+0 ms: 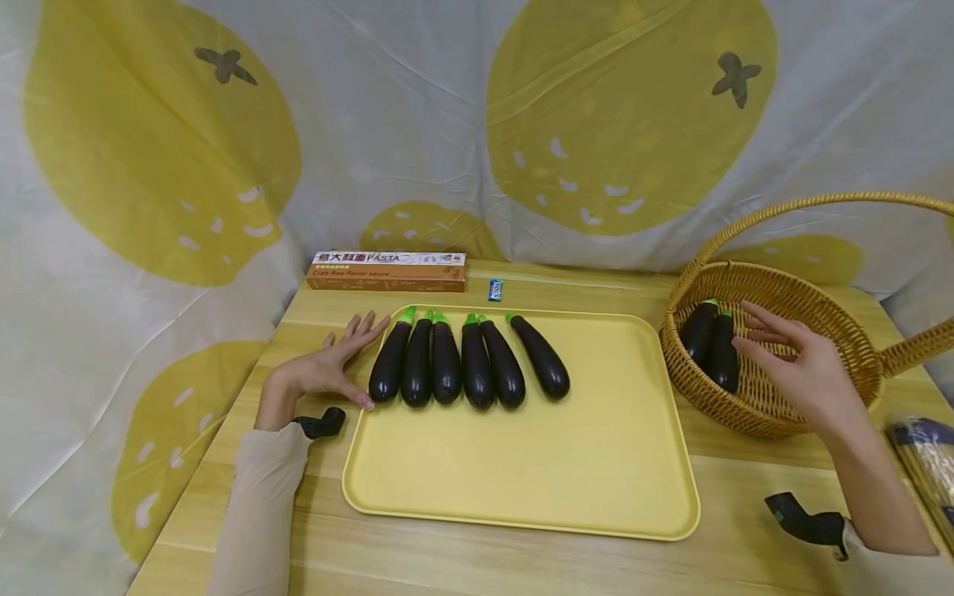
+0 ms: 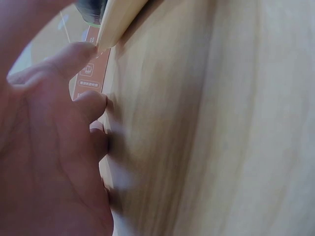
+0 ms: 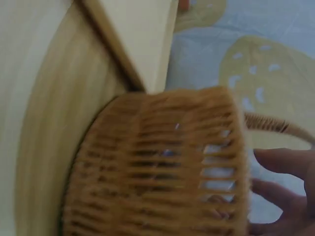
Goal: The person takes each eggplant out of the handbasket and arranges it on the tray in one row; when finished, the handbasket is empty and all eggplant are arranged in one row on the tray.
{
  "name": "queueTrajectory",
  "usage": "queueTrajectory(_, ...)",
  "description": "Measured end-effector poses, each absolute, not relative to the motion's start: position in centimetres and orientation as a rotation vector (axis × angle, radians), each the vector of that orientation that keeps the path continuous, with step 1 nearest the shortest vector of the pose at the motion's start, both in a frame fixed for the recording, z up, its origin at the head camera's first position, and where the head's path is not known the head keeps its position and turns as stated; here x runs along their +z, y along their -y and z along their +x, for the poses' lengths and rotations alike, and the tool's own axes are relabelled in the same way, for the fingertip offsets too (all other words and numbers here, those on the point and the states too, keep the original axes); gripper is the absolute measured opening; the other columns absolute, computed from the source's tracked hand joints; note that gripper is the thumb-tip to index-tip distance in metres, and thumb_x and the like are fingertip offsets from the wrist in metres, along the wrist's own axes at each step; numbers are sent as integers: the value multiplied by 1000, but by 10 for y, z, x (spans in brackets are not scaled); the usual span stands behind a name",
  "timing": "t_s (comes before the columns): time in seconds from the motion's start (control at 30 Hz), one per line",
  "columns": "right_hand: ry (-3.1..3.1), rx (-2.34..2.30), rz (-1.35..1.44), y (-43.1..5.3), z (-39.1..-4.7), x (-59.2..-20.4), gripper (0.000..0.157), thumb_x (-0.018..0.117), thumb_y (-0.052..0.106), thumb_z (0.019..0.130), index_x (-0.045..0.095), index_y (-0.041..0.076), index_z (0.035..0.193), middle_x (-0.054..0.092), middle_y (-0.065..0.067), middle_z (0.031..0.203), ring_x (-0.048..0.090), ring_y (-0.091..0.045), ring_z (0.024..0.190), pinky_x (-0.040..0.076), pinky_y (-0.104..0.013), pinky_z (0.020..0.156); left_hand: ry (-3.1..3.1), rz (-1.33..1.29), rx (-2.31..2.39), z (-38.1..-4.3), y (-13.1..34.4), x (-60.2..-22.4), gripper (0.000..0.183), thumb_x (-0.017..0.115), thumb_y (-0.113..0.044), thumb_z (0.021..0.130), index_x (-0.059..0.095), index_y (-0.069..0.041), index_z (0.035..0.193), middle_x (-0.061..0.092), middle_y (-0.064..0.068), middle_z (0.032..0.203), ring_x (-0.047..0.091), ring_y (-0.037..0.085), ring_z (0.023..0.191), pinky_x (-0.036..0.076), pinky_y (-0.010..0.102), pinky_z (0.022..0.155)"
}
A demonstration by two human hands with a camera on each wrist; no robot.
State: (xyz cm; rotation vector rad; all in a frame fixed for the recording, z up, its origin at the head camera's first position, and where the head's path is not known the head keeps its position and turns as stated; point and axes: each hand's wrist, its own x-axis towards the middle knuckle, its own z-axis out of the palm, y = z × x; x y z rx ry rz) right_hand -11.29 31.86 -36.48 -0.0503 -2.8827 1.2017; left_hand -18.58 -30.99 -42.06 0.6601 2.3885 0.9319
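Several dark purple eggplants (image 1: 479, 364) with green stems lie side by side on a yellow tray (image 1: 514, 480), in the head view. The rightmost eggplant (image 1: 542, 360) lies slightly apart from the others. My left hand (image 1: 322, 370) rests at the tray's left edge with fingers spread, its thumb close to the leftmost eggplant (image 1: 389, 364). My right hand (image 1: 808, 377) is over the wicker basket (image 1: 681, 385), fingers extended and nothing held. Beside its fingertips, two more eggplants (image 1: 721, 356) lie inside the basket. In the right wrist view, the basket wall (image 3: 162, 162) hides part of that hand.
Behind the tray stand a pasta box (image 1: 385, 273) and a small blue packet (image 1: 495, 290). The basket's tall handle (image 1: 820, 200) arches above it. A plastic-wrapped item (image 1: 927, 455) lies at the right edge. A lemon-print curtain (image 1: 417, 108) hangs behind the wooden table (image 1: 522, 567).
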Motion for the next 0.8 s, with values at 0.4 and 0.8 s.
queueTrajectory(0.4, 3157, 1292, -88, -335, -129, -386, 82, 54, 43, 107, 10, 8, 166, 44, -40, 146, 67, -14, 99, 56, -24, 73, -2401, 651, 941, -185, 312, -424, 133, 94, -33, 72, 4, -12, 168, -22, 24, 170, -29, 48, 154, -20, 77, 116)
queueTrajectory(0.8, 3185, 1356, -79, -335, -129, -389, 77, 51, 36, 110, 10, 1, 165, 43, -45, 144, 53, 18, 84, 58, -20, 73, -2401, 647, 928, -186, 311, -423, 133, 94, -34, 73, 4, -11, 168, -22, 24, 170, -29, 47, 154, -20, 76, 116)
